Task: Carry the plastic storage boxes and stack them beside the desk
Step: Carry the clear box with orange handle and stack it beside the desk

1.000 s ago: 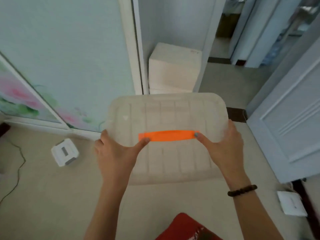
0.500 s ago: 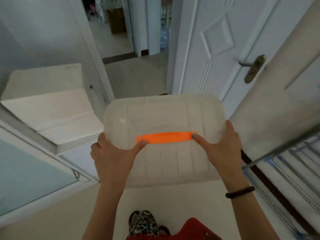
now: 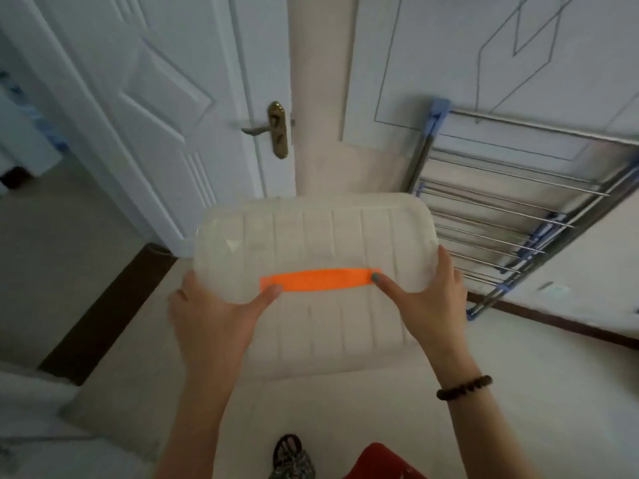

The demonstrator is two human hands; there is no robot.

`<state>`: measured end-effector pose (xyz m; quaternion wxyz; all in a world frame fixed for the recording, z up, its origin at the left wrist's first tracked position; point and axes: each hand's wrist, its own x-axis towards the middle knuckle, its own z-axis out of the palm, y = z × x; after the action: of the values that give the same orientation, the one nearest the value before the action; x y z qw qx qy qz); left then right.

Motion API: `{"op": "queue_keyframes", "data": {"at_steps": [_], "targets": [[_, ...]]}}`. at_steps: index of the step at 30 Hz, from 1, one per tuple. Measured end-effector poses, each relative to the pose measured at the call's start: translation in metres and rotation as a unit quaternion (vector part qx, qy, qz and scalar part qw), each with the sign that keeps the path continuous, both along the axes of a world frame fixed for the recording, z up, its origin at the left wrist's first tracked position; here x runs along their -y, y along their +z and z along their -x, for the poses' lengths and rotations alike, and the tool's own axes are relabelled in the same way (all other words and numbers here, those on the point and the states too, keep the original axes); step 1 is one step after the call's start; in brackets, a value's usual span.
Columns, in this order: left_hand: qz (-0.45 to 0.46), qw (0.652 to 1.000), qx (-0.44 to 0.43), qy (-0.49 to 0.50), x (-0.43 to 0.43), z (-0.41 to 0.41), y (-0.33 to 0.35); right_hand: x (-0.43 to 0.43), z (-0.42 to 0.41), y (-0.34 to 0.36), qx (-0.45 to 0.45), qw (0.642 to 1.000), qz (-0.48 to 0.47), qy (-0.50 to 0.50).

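Pale floor tiles (image 3: 518,392) fill the bottom of the view, where a patterned sandal (image 3: 292,454) and a fold of red cloth (image 3: 383,461) show closest in. Two bare forearms reach forward from there, the right one wearing a dark beaded bracelet (image 3: 465,387).

Both hands grip the plastic storage box (image 3: 311,236), which is held in the air at about waist height, clear of the floor and roughly level. The left hand (image 3: 211,326) clasps the near left corner, its thumb lying on top by the left end of an orange strip (image 3: 318,280). The right hand (image 3: 428,299) clasps the near right corner, its thumb tip touching the strip's right end. The fingers of both hands are hidden under or behind the box.

The box is milky, translucent plastic with rounded corners and raised parallel ribs across its top and down its near wall. The orange strip runs along the near top edge. Whether it holds anything cannot be told through the cloudy plastic.

Beyond it, a dark threshold strip (image 3: 110,305) crosses the floor on the left. A white panelled door (image 3: 155,98) with a brass lever handle (image 3: 273,127) stands behind, and a metal drying rack (image 3: 501,209) with blue joints leans against the wall on the right.
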<state>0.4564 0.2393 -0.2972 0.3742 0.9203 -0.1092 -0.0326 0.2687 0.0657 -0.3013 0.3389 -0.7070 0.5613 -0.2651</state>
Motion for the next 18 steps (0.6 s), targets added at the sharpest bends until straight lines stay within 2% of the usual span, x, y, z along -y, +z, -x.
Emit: {"op": "queue_keyframes", "data": {"at_steps": [9,18], "targets": [[-0.022,0.976,0.05,-0.211,0.13,0.0,-0.005,0.035,0.056,-0.004,-0.005,0.975,-0.008,-0.223],[-0.023,0.933,0.062,-0.355,0.248,0.097,-0.014,0.077,0.162,-0.02,0.004,0.931,-0.011,-0.364]]}}
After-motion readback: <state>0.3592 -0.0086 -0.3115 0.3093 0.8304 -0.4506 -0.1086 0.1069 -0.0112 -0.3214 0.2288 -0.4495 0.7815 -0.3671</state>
